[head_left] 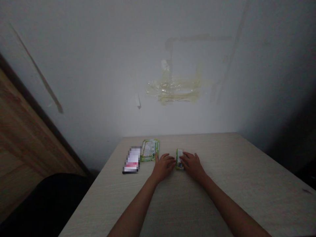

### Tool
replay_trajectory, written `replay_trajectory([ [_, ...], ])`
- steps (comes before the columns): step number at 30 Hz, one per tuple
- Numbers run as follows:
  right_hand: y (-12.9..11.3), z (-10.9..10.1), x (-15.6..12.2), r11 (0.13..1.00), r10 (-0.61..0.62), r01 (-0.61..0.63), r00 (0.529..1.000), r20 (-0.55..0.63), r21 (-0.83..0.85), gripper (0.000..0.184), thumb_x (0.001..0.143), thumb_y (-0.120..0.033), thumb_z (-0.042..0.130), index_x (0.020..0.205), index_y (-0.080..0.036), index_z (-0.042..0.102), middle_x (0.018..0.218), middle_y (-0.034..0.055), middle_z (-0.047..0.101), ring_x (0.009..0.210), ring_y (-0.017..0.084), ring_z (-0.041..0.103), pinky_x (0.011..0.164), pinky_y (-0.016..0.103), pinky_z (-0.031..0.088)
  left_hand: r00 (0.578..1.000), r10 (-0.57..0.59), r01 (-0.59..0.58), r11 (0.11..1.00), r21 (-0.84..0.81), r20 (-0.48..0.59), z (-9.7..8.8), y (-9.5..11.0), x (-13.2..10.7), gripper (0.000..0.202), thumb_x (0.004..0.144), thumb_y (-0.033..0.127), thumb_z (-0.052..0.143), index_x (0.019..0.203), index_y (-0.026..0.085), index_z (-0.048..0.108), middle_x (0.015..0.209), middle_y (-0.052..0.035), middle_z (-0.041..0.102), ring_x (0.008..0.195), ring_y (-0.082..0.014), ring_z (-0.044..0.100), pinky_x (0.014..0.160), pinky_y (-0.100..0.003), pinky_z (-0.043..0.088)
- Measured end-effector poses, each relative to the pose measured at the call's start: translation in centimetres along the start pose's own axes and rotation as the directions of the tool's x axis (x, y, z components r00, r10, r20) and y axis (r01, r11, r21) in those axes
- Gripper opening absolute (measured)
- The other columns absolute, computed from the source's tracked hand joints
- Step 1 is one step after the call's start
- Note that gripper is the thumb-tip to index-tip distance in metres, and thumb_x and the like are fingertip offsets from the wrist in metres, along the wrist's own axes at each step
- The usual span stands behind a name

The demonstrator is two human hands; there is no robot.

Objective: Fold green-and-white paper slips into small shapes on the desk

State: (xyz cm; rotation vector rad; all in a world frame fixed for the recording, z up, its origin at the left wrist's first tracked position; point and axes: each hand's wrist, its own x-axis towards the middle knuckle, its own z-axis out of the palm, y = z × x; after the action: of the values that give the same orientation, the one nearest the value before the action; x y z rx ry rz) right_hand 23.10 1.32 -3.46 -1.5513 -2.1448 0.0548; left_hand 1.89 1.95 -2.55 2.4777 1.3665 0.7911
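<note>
A narrow green-and-white printed packet (179, 154), possibly folded, lies on the light wooden table (172, 204) between my two hands. My right hand (194, 165) rests over its right side, fingers spread and fingertips on its surface. On the other side, my left hand (163, 167) lies palm down with fingers stretched towards the packet's left edge; whether they touch it I cannot tell. Left of my left hand is a stack of similar green-and-white packets (149, 149), close to my thumb.
A phone (132, 160) with a blurred-out screen lies beside the stack. Behind the table rises a pale wall (111, 82) with clear tape (175, 90) stuck to it. A dark object (49, 204) and a wooden panel (32, 131) stand left of the table.
</note>
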Motion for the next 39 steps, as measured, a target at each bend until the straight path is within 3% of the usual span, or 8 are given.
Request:
replay_trajectory([
  [18, 0.04, 0.29, 0.13, 0.997, -0.075, 0.076, 0.995, 0.065, -0.010, 0.036, 0.095, -0.037, 0.044, 0.129, -0.032, 0.056, 0.143, 0.0074, 0.048, 0.131, 0.025, 0.042, 0.109, 0.056, 0.025, 0.999, -0.040, 0.039, 0.998, 0.050, 0.010, -0.43, 0.39, -0.17, 0.023, 0.091, 0.047, 0.049, 0.098, 0.042, 0.071, 0.122, 0.0049, 0.065, 0.130, -0.0261, 0.041, 0.106, -0.073, -0.009],
  [23, 0.26, 0.46, 0.12, 0.996, -0.088, 0.087, 0.995, 0.044, 0.011, 0.037, 0.095, -0.036, 0.043, 0.129, -0.030, 0.055, 0.141, 0.0083, 0.050, 0.131, 0.024, 0.043, 0.110, 0.054, 0.027, 0.999, -0.048, 0.046, 0.996, 0.079, 0.020, -0.57, 0.51, -0.17, 0.023, 0.090, 0.045, 0.052, 0.102, 0.041, 0.070, 0.124, 0.0021, 0.064, 0.131, -0.0264, 0.039, 0.108, -0.070, -0.008],
  [30, 0.46, 0.50, 0.29, 0.993, -0.101, 0.098, 0.993, 0.059, 0.063, 0.035, 0.094, -0.033, 0.043, 0.126, -0.026, 0.056, 0.141, 0.0086, 0.051, 0.131, 0.023, 0.044, 0.110, 0.054, 0.028, 0.998, -0.057, 0.057, 0.997, 0.050, 0.009, -0.34, 0.37, -0.03, 0.020, 0.090, 0.042, 0.053, 0.094, 0.038, 0.072, 0.122, 0.0027, 0.065, 0.131, -0.0259, 0.040, 0.108, -0.070, -0.012],
  [39, 0.35, 0.41, 0.22, 0.991, -0.131, 0.130, 0.991, 0.028, 0.037, 0.031, 0.094, -0.033, 0.047, 0.120, -0.029, 0.061, 0.141, 0.0073, 0.051, 0.129, 0.024, 0.046, 0.108, 0.054, 0.031, 0.998, -0.065, 0.065, 0.994, 0.089, -0.003, -0.57, 0.56, -0.11, 0.021, 0.089, 0.042, 0.053, 0.099, 0.038, 0.072, 0.121, 0.0001, 0.066, 0.129, -0.0269, 0.041, 0.109, -0.071, -0.004],
])
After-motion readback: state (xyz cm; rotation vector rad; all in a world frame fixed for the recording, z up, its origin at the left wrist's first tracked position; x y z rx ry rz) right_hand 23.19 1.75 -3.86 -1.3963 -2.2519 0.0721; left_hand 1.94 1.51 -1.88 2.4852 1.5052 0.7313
